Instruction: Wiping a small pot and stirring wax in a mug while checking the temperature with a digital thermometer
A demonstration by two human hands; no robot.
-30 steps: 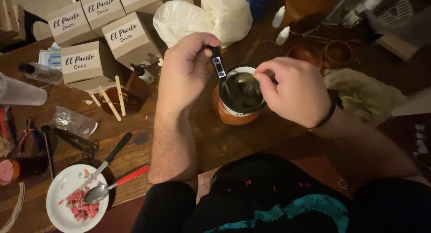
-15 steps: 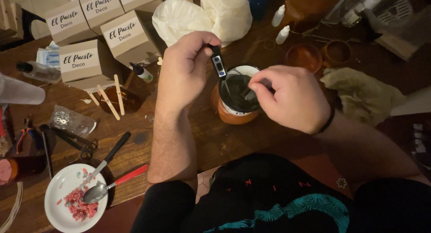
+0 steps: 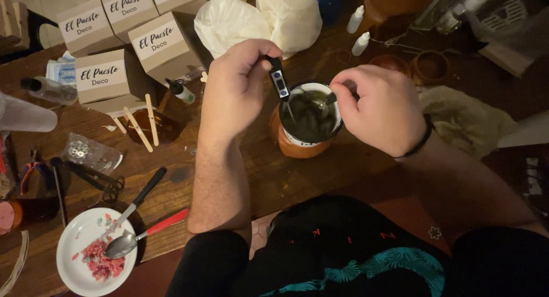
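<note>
While left hand point(image 3: 237, 85) holds thermometer point(image 3: 278, 79), right hand point(image 3: 380, 108) shifted toward cup point(image 3: 309, 122) rim.

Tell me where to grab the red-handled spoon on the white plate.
Take the spoon by its red handle, coming from the right: the handle juts off the plate over bare table, while the bowl lies among pink bits.

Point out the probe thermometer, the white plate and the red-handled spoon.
probe thermometer point(image 3: 278, 79), head view, on its black body.
white plate point(image 3: 77, 262), head view, on its bare rim.
red-handled spoon point(image 3: 167, 222), head view, on its red handle.
</note>
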